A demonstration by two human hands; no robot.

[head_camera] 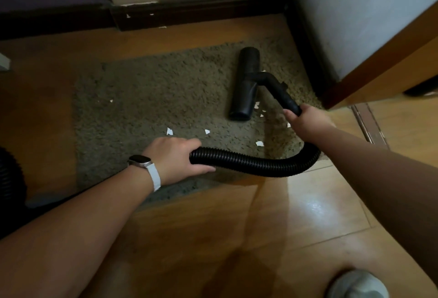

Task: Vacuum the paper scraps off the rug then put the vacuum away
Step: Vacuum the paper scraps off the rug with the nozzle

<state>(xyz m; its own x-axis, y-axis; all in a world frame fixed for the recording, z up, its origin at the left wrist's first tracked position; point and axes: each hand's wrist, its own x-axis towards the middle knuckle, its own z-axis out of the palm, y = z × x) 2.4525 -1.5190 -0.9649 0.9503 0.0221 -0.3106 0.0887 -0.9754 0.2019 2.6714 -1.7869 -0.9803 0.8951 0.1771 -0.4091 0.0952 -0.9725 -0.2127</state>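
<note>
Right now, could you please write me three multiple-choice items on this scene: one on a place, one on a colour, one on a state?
1. Where does the nozzle lie?
A. on the rug's right part
B. on bare floor
C. against the wall

2. What colour is the hose?
A. grey
B. black
C. white

3. What is the left hand doing?
A. resting flat on the rug
B. hanging free
C. gripping the hose

Key:
1 A, the nozzle sits on the rug pile near its right edge.
2 B, the ribbed hose is black along all that shows.
3 C, its fingers wrap the hose, while the right hand holds the wand.
</note>
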